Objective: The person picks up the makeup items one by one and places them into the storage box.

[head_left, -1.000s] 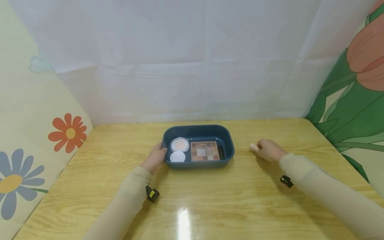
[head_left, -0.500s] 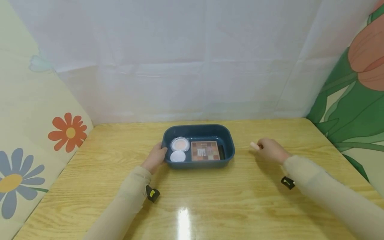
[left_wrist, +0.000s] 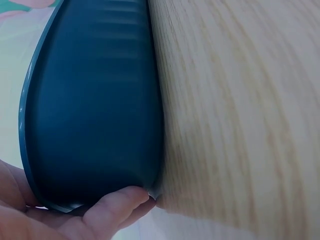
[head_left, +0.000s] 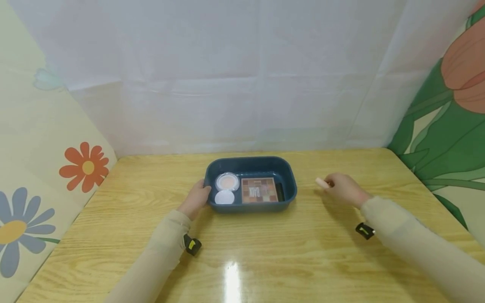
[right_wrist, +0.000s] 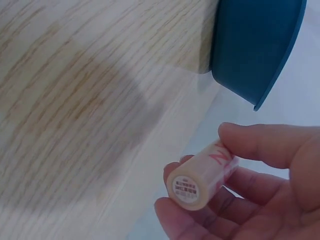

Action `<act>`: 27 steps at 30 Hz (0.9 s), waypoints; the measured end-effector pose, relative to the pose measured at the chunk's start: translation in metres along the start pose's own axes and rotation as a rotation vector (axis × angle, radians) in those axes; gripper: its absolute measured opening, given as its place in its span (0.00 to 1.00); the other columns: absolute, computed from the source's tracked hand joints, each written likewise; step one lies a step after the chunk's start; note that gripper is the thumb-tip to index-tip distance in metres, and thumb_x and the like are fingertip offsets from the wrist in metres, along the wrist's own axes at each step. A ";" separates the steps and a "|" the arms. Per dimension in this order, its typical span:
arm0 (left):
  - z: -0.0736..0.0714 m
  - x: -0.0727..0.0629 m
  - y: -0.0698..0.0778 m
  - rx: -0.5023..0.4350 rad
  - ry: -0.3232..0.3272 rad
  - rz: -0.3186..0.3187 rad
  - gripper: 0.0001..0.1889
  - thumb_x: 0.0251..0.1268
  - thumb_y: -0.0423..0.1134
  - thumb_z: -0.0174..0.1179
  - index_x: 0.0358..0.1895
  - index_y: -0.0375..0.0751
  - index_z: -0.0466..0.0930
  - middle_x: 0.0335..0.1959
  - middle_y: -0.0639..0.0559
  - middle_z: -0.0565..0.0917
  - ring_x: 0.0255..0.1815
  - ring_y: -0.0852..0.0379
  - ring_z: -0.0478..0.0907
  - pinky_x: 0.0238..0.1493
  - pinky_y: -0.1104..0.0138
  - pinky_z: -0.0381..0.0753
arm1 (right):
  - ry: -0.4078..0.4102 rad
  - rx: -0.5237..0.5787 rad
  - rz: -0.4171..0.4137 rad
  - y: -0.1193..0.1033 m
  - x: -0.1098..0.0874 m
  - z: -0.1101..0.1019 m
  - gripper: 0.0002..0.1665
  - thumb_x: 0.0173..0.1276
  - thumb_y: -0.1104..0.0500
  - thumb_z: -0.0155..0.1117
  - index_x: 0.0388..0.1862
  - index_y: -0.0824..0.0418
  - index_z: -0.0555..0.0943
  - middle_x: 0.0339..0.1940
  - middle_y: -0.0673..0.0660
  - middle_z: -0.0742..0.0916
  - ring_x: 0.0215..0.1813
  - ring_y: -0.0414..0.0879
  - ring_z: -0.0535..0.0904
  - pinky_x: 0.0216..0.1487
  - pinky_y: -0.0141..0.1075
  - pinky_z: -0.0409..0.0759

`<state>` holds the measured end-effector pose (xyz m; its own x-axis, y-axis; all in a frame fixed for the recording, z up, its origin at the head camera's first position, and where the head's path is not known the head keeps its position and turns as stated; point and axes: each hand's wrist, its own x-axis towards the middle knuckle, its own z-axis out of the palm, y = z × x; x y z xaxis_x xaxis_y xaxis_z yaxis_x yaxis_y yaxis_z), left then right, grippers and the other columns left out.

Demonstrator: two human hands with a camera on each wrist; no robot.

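A dark blue plastic bin (head_left: 250, 208) stands on the table, its left end gripped by my left hand (head_left: 195, 198). The left wrist view has the fingers (left_wrist: 114, 209) against the bin's outer wall, low down. Inside lie an open cushion compact (head_left: 227, 182) with its round white half toward me, an eyeshadow palette (head_left: 259, 190) and a narrow black item (head_left: 279, 192) of unclear kind. Right of the bin, my right hand (head_left: 344, 189) pinches a pale pink lipstick tube (right_wrist: 202, 172) between thumb and fingers. Its labelled end and pink lettering show in the right wrist view.
The wood-grain table (head_left: 242, 244) ends at a white cloth backdrop (head_left: 242, 84). Flower-printed panels stand at left and right. Each wrist wears a black strap device, the left one (head_left: 192, 245) and the right one (head_left: 365, 230).
My right hand has shifted very slightly and turned a little, so more of the lipstick tube shows. The left hand and the bin have stayed in place.
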<state>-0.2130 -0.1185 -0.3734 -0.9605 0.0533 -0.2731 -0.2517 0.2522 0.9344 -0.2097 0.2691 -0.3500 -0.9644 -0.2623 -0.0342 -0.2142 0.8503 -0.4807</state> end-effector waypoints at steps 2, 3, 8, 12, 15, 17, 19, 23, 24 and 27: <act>0.000 0.000 0.000 -0.006 0.002 0.004 0.25 0.77 0.31 0.31 0.72 0.21 0.47 0.71 0.27 0.57 0.70 0.34 0.60 0.68 0.45 0.64 | 0.001 0.001 -0.005 0.000 0.000 0.000 0.08 0.66 0.68 0.61 0.33 0.75 0.80 0.26 0.61 0.82 0.28 0.49 0.73 0.30 0.42 0.74; 0.000 0.001 0.000 -0.010 0.004 0.006 0.25 0.77 0.31 0.31 0.72 0.21 0.47 0.71 0.27 0.58 0.70 0.35 0.60 0.68 0.46 0.64 | 0.001 0.001 -0.007 -0.001 0.001 0.000 0.08 0.66 0.67 0.61 0.33 0.75 0.80 0.26 0.61 0.83 0.28 0.49 0.73 0.30 0.42 0.74; 0.000 0.001 0.001 0.002 0.012 0.004 0.25 0.77 0.31 0.31 0.72 0.22 0.47 0.71 0.28 0.57 0.70 0.35 0.60 0.68 0.46 0.64 | -0.011 0.009 -0.003 -0.006 0.000 -0.002 0.10 0.69 0.66 0.59 0.34 0.75 0.80 0.27 0.61 0.83 0.28 0.48 0.73 0.30 0.42 0.74; 0.000 0.001 0.001 0.014 0.008 0.005 0.25 0.77 0.31 0.31 0.72 0.22 0.47 0.71 0.27 0.57 0.70 0.35 0.60 0.67 0.46 0.65 | -0.011 0.033 -0.014 -0.009 0.000 -0.003 0.13 0.71 0.63 0.58 0.35 0.74 0.81 0.27 0.60 0.84 0.27 0.47 0.73 0.30 0.41 0.73; 0.000 0.001 0.001 0.011 0.008 0.005 0.25 0.77 0.31 0.31 0.72 0.21 0.48 0.71 0.27 0.57 0.70 0.35 0.60 0.67 0.46 0.65 | -0.007 0.036 -0.039 -0.009 0.000 -0.002 0.18 0.74 0.57 0.57 0.36 0.74 0.81 0.28 0.59 0.85 0.27 0.47 0.75 0.30 0.42 0.74; 0.000 0.002 0.001 0.008 0.007 0.004 0.25 0.77 0.31 0.31 0.72 0.21 0.47 0.71 0.27 0.57 0.70 0.35 0.60 0.68 0.46 0.65 | -0.012 0.041 -0.048 -0.011 0.000 -0.002 0.20 0.75 0.55 0.56 0.36 0.74 0.81 0.28 0.60 0.85 0.28 0.47 0.76 0.31 0.43 0.75; 0.000 0.002 0.000 0.007 0.009 0.004 0.25 0.77 0.31 0.31 0.72 0.21 0.47 0.71 0.27 0.58 0.70 0.35 0.60 0.68 0.46 0.65 | -0.018 0.040 -0.044 -0.014 0.000 -0.002 0.19 0.75 0.56 0.56 0.37 0.74 0.81 0.29 0.60 0.85 0.28 0.48 0.77 0.31 0.43 0.75; 0.000 0.002 0.000 0.013 0.018 0.006 0.25 0.77 0.31 0.31 0.72 0.21 0.48 0.70 0.27 0.59 0.69 0.35 0.62 0.67 0.47 0.66 | -0.022 0.034 -0.032 -0.021 -0.001 -0.002 0.13 0.72 0.63 0.59 0.38 0.75 0.81 0.29 0.60 0.85 0.30 0.48 0.76 0.32 0.43 0.76; 0.000 0.002 -0.001 0.013 0.020 0.007 0.25 0.77 0.31 0.32 0.72 0.21 0.49 0.70 0.27 0.60 0.68 0.35 0.63 0.66 0.46 0.67 | -0.021 0.032 -0.030 -0.021 0.000 -0.002 0.12 0.71 0.64 0.59 0.38 0.75 0.81 0.29 0.59 0.84 0.30 0.48 0.76 0.32 0.43 0.76; 0.001 0.002 -0.001 0.019 0.023 0.006 0.25 0.77 0.31 0.32 0.72 0.21 0.49 0.70 0.27 0.60 0.68 0.35 0.63 0.67 0.47 0.67 | -0.009 0.024 -0.041 -0.023 0.000 -0.001 0.10 0.69 0.66 0.61 0.38 0.75 0.81 0.29 0.60 0.84 0.29 0.48 0.75 0.32 0.43 0.76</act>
<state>-0.2144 -0.1178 -0.3752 -0.9644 0.0326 -0.2623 -0.2441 0.2705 0.9312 -0.2046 0.2503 -0.3383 -0.9534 -0.3011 -0.0217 -0.2499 0.8277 -0.5025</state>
